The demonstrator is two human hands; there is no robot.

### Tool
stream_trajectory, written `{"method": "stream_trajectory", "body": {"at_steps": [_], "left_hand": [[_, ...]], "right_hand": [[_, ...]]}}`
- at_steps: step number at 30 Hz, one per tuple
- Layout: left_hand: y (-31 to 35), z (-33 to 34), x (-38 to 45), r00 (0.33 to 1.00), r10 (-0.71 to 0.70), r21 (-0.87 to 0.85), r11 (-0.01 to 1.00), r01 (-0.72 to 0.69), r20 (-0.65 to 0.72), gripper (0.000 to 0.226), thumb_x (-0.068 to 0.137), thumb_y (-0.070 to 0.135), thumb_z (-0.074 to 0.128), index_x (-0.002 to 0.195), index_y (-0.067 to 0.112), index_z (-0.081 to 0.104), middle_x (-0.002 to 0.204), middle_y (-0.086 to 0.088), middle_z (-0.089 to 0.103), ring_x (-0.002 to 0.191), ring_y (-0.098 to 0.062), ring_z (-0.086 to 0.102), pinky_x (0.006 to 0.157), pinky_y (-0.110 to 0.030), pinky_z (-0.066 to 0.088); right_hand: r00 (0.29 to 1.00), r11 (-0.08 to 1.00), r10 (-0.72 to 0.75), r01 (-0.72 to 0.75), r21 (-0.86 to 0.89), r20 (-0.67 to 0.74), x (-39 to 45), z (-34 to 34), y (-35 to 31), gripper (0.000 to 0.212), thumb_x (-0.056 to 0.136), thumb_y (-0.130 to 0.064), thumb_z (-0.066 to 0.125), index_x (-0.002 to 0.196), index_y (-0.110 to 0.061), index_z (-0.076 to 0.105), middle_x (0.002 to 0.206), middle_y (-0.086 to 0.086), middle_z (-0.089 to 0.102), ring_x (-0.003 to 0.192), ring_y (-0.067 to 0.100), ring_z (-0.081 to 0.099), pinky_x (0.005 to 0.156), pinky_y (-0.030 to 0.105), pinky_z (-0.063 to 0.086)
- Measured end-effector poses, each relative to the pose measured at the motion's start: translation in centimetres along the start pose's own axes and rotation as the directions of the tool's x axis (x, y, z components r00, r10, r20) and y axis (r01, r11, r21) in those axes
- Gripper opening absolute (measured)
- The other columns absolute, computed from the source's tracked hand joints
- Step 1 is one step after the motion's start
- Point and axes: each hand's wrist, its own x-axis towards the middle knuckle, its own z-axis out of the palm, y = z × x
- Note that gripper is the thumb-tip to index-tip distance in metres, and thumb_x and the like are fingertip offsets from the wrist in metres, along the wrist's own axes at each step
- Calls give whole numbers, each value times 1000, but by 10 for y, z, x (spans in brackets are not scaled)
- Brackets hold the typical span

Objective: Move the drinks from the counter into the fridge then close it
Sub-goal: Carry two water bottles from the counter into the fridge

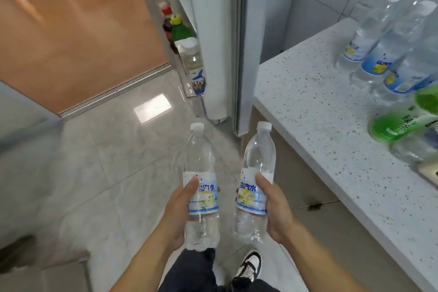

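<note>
Low in the middle of the frame, the left hand (176,211) grips a clear bottle (202,187) around its blue-and-white label, thumb across the front and fingers curled behind. Just beside it to the right, the right hand (276,208) holds a second clear bottle (257,180) the same way. Both bottles have white caps, stand roughly upright and lean slightly toward each other without touching, over the pale tiled floor (113,173).

At the right of the frame runs the speckled white table (308,106). On its far end, in the upper right, stands a cluster of clear bottles (384,42) of the same kind (three or four, blurred by motion), and nearer the right edge lie green bottles (403,118), partly cut off.

In the upper middle the fridge door (213,31) hangs open. Its door shelf holds a green bottle with a yellow cap (181,28), a dark bottle with a red cap (167,21) behind it, and a clear jar-like bottle with a white lid (193,64) in front.

At the bottom, dark trousers and a black-and-white shoe (248,265) show.
</note>
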Motion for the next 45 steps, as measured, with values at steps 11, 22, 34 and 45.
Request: {"method": "stream_trajectory", "body": {"at_steps": [11, 22, 34, 45], "left_hand": [[42, -153, 16, 970, 52, -134, 987, -86, -239, 68, 70, 60, 59, 117, 11, 68, 102, -12, 76, 91, -30, 74, 68, -36, 60], [150, -320, 57, 954, 168, -115, 973, -201, -249, 58, 74, 63, 66, 108, 17, 70, 96, -7, 78, 86, -26, 75, 63, -29, 59], [272, -381, 183, 963, 211, -128, 964, -233, -167, 50, 85, 52, 58, 118, 14, 65, 99, -9, 77, 84, -24, 75, 61, -31, 59], [427, -384, 332, 969, 226, -23, 973, -229, -104, 46, 85, 50, 57, 115, 16, 64, 100, -10, 76, 92, -30, 74, 69, -40, 60]], "right_hand": [[990, 973, 112, -93, -211, 83, 69, 160, 35, 75, 68, -56, 68, 125, -8, 62, 106, 15, 75, 96, 33, 73, 78, 38, 60], [980, 970, 70, -23, -243, 184, 141, 371, 36, 74, 71, -56, 69, 130, -12, 59, 114, 17, 72, 107, 39, 68, 98, 58, 51], [987, 972, -78, 106, -208, 139, 272, 474, -27, 73, 69, -58, 67, 126, -13, 62, 112, 15, 73, 105, 37, 69, 99, 58, 50], [992, 986, -122, 126, -108, 45, 417, 545, -127, 71, 70, -59, 66, 122, -10, 65, 107, 15, 75, 99, 36, 72, 92, 55, 55]]}}
